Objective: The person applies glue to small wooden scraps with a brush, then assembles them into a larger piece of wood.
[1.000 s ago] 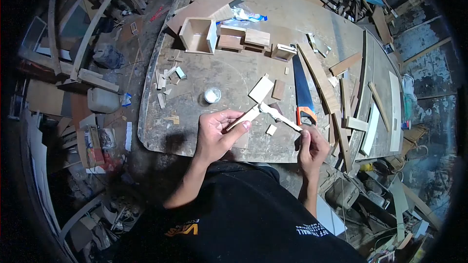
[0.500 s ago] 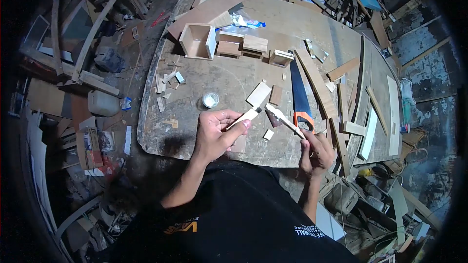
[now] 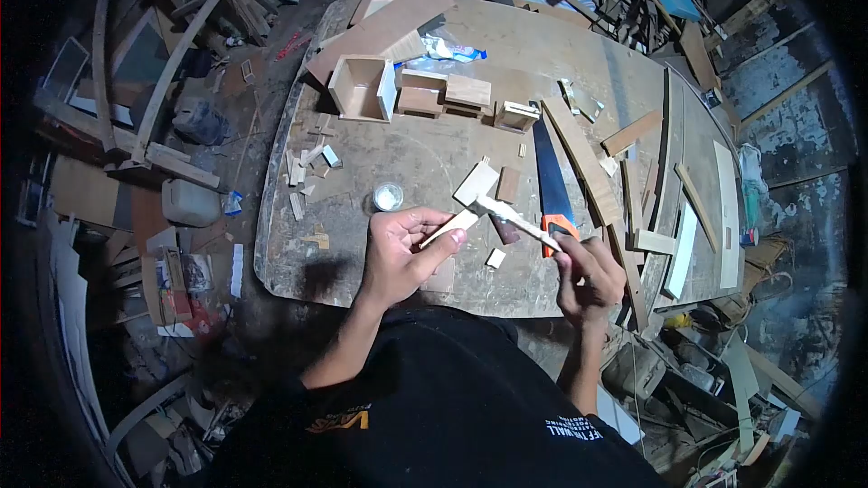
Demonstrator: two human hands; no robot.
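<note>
Pinched in my left hand (image 3: 398, 248) is a small pale wood piece (image 3: 449, 228), its free end pointing up and right. My right hand (image 3: 589, 273) grips the lower end of a narrow whitish stick (image 3: 517, 219). The stick's far tip meets or overlaps the upper end of the small piece; I cannot tell if they touch. Beyond them on the worktable (image 3: 362, 280) lie a pale block (image 3: 477, 183) and a brown block (image 3: 508, 185). A small cup of white stuff (image 3: 388, 197) stands just above my left hand.
A handsaw with an orange handle (image 3: 553, 172) lies beside a long plank (image 3: 583, 163). Farther back are an open wooden box (image 3: 362, 90), smaller wooden boxes (image 3: 467, 92) and a plastic packet (image 3: 448, 50). Wood scraps (image 3: 312, 167) lie at the left, more strips at the right.
The stick in my right hand has moved left, so its tip now reaches the end of the small piece. The view has shifted slightly.
</note>
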